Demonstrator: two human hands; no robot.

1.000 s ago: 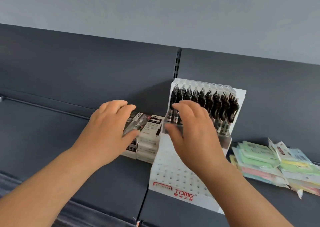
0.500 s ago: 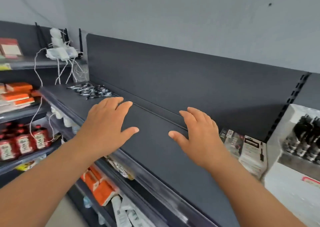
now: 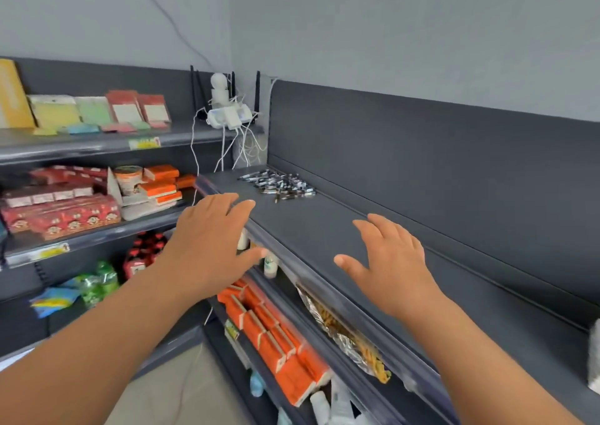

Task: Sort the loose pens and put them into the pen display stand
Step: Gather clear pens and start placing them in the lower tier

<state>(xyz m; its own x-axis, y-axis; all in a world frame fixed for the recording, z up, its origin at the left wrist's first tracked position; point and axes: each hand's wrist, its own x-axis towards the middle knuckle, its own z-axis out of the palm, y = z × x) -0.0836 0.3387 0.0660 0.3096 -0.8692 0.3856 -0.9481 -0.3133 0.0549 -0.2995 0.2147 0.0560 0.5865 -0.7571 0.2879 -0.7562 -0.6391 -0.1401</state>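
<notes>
While the left hand and the right hand are held palm-down over the front edge of the dark shelf, nothing is gripped; the fingers of both are spread and relaxed. The loose pens are heaped on the shelf, well beyond the left fingertips.

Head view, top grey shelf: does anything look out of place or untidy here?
Yes. Loose pens lie scattered at the far end of the shelf, crossing at mixed angles, in no holder. The left hand and right hand are open and empty, short of them.
</notes>
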